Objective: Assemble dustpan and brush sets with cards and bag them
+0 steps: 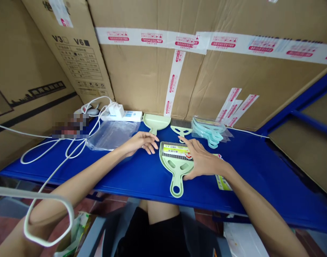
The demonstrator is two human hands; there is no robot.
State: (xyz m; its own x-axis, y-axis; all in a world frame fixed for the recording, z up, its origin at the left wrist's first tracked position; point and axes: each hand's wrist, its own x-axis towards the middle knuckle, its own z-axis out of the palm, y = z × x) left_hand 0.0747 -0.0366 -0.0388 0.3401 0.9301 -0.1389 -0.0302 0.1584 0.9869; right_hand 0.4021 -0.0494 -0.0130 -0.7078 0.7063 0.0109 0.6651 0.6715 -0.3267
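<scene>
A light green dustpan [176,178] lies on the blue table with its handle toward me. A matching brush [175,164] with dark bristles is nested in it, and a yellow-green printed card [174,149] lies over the bristles. My right hand [204,159] grips the set by its right side, thumb near the handle, fingers at the far edge; it hides that side. My left hand [140,142] hovers left of the set, holding nothing, fingers loosely bent and apart. Behind are another green dustpan [156,122] and a loose green brush [180,130].
Pale blue dustpan sets in clear plastic [207,129] lie at the back right. Another printed card [223,182] is partly under my right wrist. Clear plastic bags [113,135], a power strip [132,116] and a looping white cable [56,171] occupy the left. Cardboard [144,75] walls the back.
</scene>
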